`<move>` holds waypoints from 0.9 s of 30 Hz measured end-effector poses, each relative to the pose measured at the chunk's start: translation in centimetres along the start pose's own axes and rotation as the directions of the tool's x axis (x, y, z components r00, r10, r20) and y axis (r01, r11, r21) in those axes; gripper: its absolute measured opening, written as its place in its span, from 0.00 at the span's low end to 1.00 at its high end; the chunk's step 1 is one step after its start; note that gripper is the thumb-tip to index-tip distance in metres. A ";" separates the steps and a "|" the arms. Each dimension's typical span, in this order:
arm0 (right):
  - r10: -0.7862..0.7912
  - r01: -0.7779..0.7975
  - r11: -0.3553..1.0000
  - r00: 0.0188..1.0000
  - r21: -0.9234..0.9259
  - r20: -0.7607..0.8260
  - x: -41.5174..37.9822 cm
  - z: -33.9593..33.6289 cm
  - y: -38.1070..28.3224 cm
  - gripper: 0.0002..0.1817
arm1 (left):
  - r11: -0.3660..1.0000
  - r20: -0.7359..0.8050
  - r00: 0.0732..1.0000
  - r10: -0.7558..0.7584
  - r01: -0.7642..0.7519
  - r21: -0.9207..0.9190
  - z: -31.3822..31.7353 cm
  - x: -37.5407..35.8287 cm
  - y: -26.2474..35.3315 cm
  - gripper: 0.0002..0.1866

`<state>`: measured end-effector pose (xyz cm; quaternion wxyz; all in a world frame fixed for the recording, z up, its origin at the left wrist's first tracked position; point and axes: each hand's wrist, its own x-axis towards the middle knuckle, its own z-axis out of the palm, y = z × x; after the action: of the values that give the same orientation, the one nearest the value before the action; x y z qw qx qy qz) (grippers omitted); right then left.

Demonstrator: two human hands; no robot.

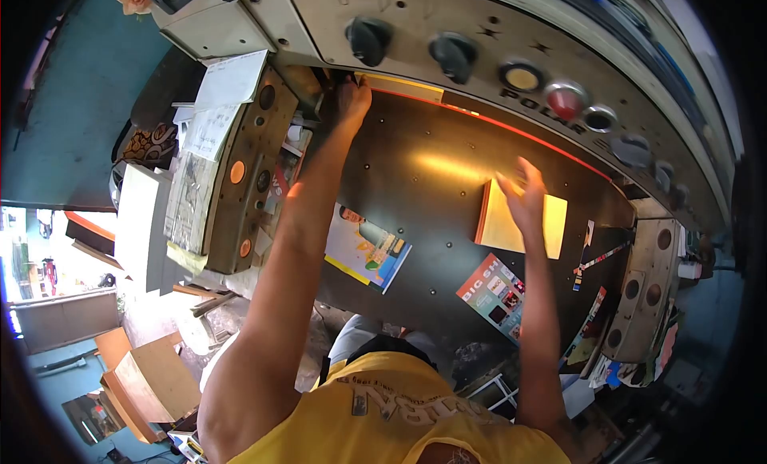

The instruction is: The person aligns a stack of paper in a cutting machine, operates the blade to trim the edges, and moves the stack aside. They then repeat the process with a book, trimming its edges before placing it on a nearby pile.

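Note:
My left hand [354,100] reaches to the far left corner of the dark metal bed [399,168], right at the lower edge of the control panel. Its fingers are in shadow and partly hidden there, close to the left end of a yellow-edged strip [403,88]. Over a thick stack of paper [553,228], lit yellow by the lamp, my right hand [525,199] hovers with fingers apart and nothing in them. Nearer to me on the bed lie a printed leaflet with a person's picture [367,248] and a red and teal printed booklet [494,292].
The control panel [511,64] with black knobs and a red button [565,100] spans the far side. Side blocks flank the bed, the left one [240,192] with papers on top. Narrow printed strips [585,256] lie at right. A cardboard box [156,376] stands lower left.

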<state>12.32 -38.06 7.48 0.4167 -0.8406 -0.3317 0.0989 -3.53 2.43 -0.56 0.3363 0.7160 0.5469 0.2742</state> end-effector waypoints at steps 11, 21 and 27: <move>-0.162 0.072 0.960 0.930 -0.271 -0.329 19.6 26.5 1.8 0.27 | 0.977 0.089 0.978 0.188 -0.196 0.089 1.4 1.8 1.3 0.30; 0.075 -0.173 0.945 0.940 0.276 0.333 11.9 13.0 -4.6 0.27 | 0.973 0.115 0.992 -0.059 0.083 -0.215 -0.9 -22.1 -0.7 0.21; -0.242 0.330 0.930 0.879 -0.160 0.412 13.1 14.4 -2.3 0.27 | 0.755 0.564 0.800 -0.202 0.494 -0.431 -4.5 -30.8 0.0 0.27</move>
<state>14.81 -19.50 1.56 0.2555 -0.7876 -0.5371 0.1607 -14.72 -26.60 1.52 0.7026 0.5110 0.4675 0.1635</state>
